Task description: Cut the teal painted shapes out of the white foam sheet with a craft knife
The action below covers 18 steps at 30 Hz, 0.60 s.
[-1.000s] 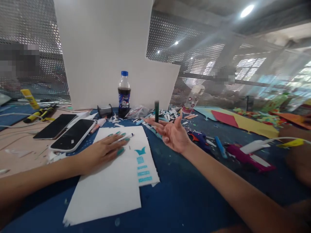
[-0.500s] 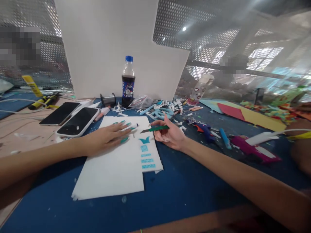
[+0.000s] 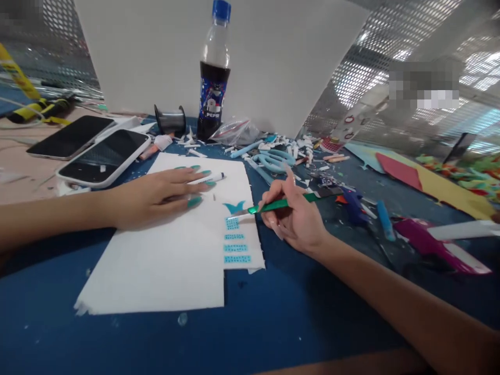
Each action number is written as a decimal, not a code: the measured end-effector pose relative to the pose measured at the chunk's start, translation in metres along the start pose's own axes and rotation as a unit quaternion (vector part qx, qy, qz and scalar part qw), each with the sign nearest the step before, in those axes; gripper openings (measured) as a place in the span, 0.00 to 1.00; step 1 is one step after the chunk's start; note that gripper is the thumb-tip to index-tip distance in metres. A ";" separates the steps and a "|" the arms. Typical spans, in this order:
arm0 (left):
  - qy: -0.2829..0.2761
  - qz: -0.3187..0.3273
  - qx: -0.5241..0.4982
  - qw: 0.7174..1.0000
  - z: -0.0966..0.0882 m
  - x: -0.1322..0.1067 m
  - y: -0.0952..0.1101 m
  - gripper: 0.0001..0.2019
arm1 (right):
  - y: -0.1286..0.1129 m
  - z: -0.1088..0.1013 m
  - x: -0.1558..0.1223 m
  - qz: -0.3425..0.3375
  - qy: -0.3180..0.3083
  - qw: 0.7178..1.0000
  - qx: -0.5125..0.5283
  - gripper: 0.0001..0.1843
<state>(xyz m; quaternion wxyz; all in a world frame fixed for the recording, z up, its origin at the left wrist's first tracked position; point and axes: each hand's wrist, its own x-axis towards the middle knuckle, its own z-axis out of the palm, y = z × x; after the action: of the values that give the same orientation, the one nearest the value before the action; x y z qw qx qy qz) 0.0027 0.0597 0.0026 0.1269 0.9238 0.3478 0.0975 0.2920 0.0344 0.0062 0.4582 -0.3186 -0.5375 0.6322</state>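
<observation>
My left hand (image 3: 162, 200) lies flat on a white sheet (image 3: 167, 276), fingers stretched out, nails painted green. Beside its fingertips is a white pen (image 3: 213, 178) with a dark blue end, partly hidden by the fingers. In my right hand (image 3: 300, 216) is a green-handled craft knife (image 3: 277, 204), its metal tip pointing left over the sheet. That tip is close to a blue crown-like shape (image 3: 234, 208) and a dotted blue square (image 3: 232, 224). Below the square, several dotted blue strips (image 3: 236, 248) run down the sheet's right side.
Behind the sheet stand a Pepsi bottle (image 3: 213, 99) and a wire spool (image 3: 171, 121). Two phones (image 3: 105, 159) lie at left. White scraps and light blue scissors (image 3: 275, 160) are at back. To the right are a blue glue gun (image 3: 353, 205), a magenta one (image 3: 437, 242) and coloured paper (image 3: 449, 190).
The view has moved closer and tilted down. My right hand has turned the knife, so a silvery tip now points at the blue shapes. My left hand stays on the sheet.
</observation>
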 end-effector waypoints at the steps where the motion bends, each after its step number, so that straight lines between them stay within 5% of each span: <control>1: 0.000 0.003 0.000 1.000 0.000 0.000 0.000 0.23 | -0.001 0.000 0.001 0.000 0.003 1.000 -0.009 0.23; 13: -0.014 0.020 0.014 1.000 -0.003 0.001 0.002 0.23 | -0.012 -0.022 0.014 0.024 -0.008 0.999 -0.031 0.14; 18: -0.006 0.020 0.008 1.000 -0.004 0.000 0.003 0.22 | -0.008 -0.021 0.012 0.023 -0.009 0.999 -0.026 0.19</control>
<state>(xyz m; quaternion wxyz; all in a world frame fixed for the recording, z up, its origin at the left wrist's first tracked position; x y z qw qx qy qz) 0.0037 0.0579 0.0070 0.1200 0.9320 0.3296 0.0917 0.3078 0.0532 0.0105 0.4303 -0.3368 -0.5505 0.6312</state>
